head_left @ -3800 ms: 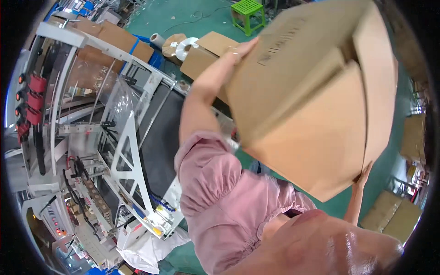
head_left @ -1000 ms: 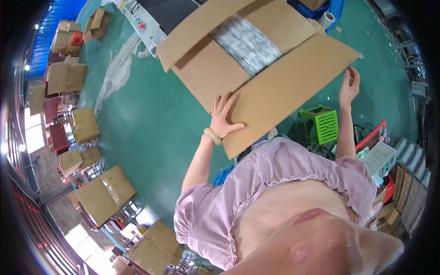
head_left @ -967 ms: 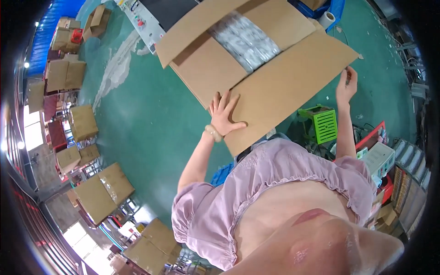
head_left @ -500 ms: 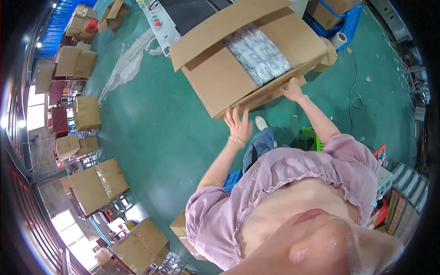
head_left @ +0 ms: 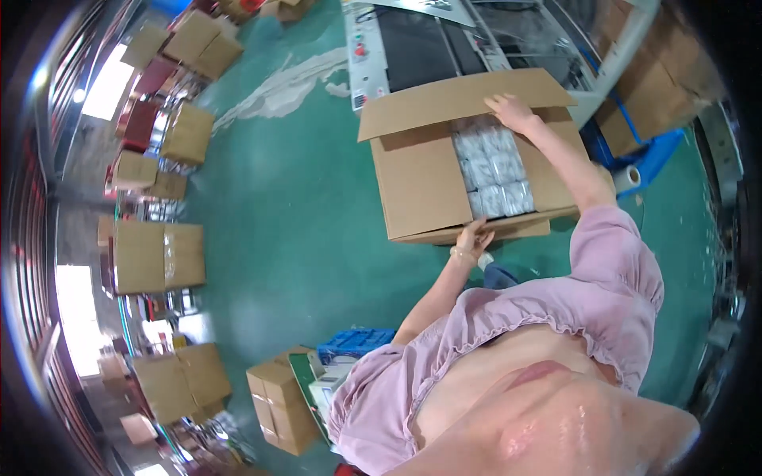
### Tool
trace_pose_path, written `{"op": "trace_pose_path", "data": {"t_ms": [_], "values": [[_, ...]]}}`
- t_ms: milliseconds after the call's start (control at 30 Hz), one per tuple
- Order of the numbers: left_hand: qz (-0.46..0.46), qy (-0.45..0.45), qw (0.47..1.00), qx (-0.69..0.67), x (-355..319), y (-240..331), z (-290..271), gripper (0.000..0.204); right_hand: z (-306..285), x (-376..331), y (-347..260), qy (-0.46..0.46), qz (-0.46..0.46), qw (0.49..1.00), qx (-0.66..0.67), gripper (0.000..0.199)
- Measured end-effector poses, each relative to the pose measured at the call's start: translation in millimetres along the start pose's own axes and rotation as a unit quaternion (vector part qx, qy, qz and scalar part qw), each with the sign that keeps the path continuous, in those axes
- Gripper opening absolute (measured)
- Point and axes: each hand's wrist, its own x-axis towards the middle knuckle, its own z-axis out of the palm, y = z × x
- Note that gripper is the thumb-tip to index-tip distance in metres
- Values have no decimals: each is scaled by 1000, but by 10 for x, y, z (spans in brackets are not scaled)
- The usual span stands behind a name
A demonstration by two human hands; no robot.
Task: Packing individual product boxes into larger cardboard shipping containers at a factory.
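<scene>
Cardboard box stands in front of the person, upper centre of the view, just beside the end of a machine; what it rests on is hidden beneath it. Clear-wrapped white packs sit in rows inside, showing through the gap between the left flap and the right flap, which both lie inward. The far flap is raised along the back edge, and the near flap slopes down outside the front edge. The right hand reaches across the box, its fingers loosely spread and laid against the far flap, with nothing clasped in them. The left hand is at the front edge with fingers part bent, touching the cardboard by the near flap; whether it pinches that flap cannot be told. A pale bracelet circles the left wrist. Behind the box runs the machine's dark belt, flanked by a pale panel with a red button. To the right, a white roll stands beside a blue container. A blue crate and a taped carton are near the person's left side, on the green floor.
</scene>
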Motion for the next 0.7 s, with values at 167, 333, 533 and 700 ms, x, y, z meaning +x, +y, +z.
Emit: {"op": "trace_pose_path", "data": {"t_ms": [167,333,533,700], "values": [[19,-28,999,-30,-47,-22,-343,17,-161,422,58,-63,7,997,39,16],[25,-69,993,-95,272,-312,-893,16,-1171,1420,36,-37,-76,990,113,14],[-96,24,987,129,-269,39,-1,16,-293,2343,1378,-106,76,989,66,41],[-98,-1,995,22,-529,240,76,16,648,1876,544,-207,-97,973,-20,61]]}}
